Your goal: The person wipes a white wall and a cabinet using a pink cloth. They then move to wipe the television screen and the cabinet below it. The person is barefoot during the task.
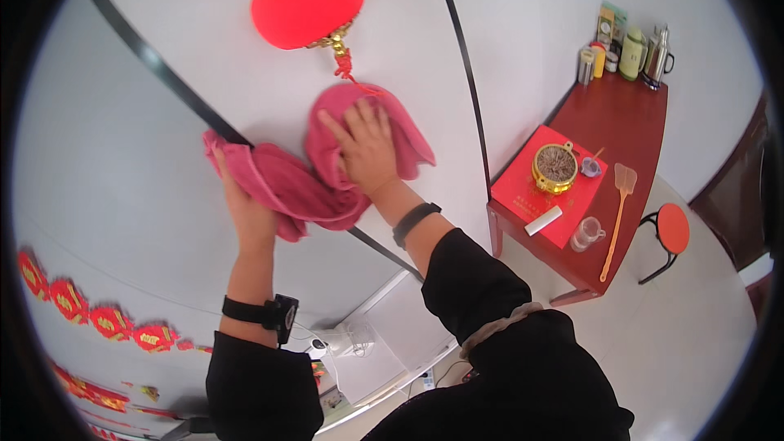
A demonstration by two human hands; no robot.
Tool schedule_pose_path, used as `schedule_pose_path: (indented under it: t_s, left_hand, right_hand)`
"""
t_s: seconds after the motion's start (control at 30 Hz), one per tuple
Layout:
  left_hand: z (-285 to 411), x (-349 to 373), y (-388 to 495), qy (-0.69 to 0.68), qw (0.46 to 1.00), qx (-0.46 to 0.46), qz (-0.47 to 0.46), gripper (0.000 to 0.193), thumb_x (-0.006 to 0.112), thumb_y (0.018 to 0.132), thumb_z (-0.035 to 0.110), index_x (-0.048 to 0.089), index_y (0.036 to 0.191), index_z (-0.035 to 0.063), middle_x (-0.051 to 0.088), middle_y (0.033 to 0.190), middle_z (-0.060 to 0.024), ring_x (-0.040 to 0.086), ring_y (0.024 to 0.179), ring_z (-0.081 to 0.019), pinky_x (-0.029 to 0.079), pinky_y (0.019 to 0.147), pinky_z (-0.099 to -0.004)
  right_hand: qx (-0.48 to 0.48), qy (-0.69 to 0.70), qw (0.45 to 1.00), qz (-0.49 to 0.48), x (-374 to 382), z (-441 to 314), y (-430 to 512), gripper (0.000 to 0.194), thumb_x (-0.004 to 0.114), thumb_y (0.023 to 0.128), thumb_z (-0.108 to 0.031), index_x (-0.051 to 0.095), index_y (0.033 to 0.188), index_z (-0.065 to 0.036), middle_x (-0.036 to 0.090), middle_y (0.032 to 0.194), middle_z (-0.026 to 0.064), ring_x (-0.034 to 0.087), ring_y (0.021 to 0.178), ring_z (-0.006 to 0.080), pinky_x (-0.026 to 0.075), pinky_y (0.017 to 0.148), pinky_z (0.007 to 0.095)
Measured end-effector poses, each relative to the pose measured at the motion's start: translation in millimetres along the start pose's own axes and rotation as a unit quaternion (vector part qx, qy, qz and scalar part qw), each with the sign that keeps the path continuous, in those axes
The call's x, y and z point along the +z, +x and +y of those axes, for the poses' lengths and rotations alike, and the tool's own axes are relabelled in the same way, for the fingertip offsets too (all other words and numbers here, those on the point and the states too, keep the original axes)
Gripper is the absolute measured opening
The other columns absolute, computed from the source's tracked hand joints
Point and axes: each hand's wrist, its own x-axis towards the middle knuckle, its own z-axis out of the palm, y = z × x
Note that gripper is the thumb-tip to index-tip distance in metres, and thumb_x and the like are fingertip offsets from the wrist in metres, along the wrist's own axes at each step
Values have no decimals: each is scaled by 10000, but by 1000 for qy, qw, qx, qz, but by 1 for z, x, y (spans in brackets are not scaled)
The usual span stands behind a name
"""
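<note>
A pink cloth (306, 187) is spread and bunched against a white wall panel (404, 43) with black trim strips. My right hand (370, 150) presses one part of it to the panel, fingers spread over the fabric. Part of the cloth lies over a black trim strip (159, 61), and my left hand (248, 214) holds that end; most of its fingers are hidden under the folds. Just above my right hand hangs a red lantern ornament (309, 3) with gold fittings, and its red tassel (346, 67) reaches down to the cloth's upper edge.
To the right stands a dark red wooden table (618, 116) bearing a gold bowl (554, 168), a fly swatter (618, 214), a glass cup (587, 234) and several flasks and containers. An orange-topped stool (672, 228) is beside it. Red decorations (110, 321) hang at lower left. A white cabinet (392, 324) sits below.
</note>
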Motion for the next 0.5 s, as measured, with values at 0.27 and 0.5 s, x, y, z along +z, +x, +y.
schedule_pose_path:
  t_s: [0.27,0.5]
  left_hand:
    - [-22,53,-30,-27,998,-8,53,900,706,890,188,172,1577,-44,281,1601,-243,312,1468,-393,243,1215,-455]
    - [-43,55,-58,85,994,43,44,928,702,859,141,149,1578,-56,406,1498,-247,425,1366,-415,304,1174,-453]
  right_hand:
    - [173,-122,975,64,24,112,-76,586,541,961,-247,469,1524,-99,510,1401,178,414,1383,415,242,1206,601]
    - [560,149,790,200,60,96,-171,859,795,809,-385,447,1504,-19,502,1484,198,369,1447,391,279,1211,501]
